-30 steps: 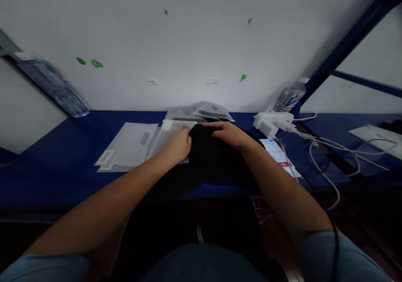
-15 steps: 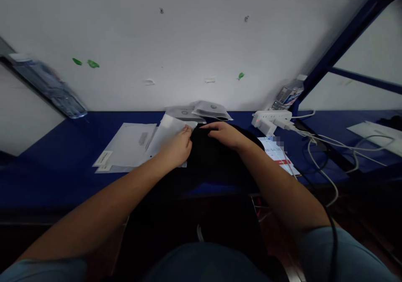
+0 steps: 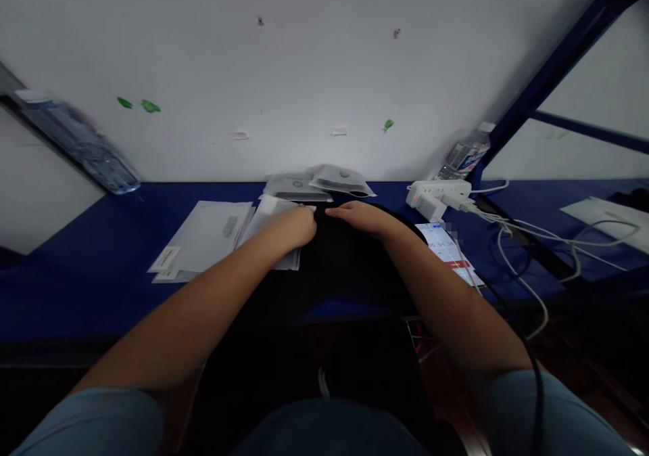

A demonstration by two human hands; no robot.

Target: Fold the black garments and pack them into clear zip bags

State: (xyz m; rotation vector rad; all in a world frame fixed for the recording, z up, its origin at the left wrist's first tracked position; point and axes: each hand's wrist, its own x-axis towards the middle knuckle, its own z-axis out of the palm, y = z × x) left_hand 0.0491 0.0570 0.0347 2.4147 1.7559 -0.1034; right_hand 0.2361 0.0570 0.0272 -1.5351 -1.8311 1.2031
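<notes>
A large black piece, apparently cloth (image 3: 349,260), lies over the front of the blue desk between my hands. My left hand (image 3: 300,227) is closed in a fist at its upper left edge, over a frosted plastic bag (image 3: 268,211); its fingertips are hidden. Across a small gap, my right hand (image 3: 357,215) lies along the upper edge of the black cloth, fingers pressed together and seemingly pinching it. Left of my left hand, flat frosted bags with white labels (image 3: 203,229) overlap. Behind both hands are a filled frosted bag (image 3: 297,185) and another bag (image 3: 342,177).
A white power strip (image 3: 441,191) with plugs and cables sits at the right, beside a lit phone (image 3: 449,253). One water bottle (image 3: 466,151) stands behind it; another bottle (image 3: 81,138) is at far left. The white wall (image 3: 324,70) closes off the desk's back.
My left hand has curled tighter and moved slightly right, and the frosted bag under it sits lower. The fingers of my right hand have drawn together on the black cloth.
</notes>
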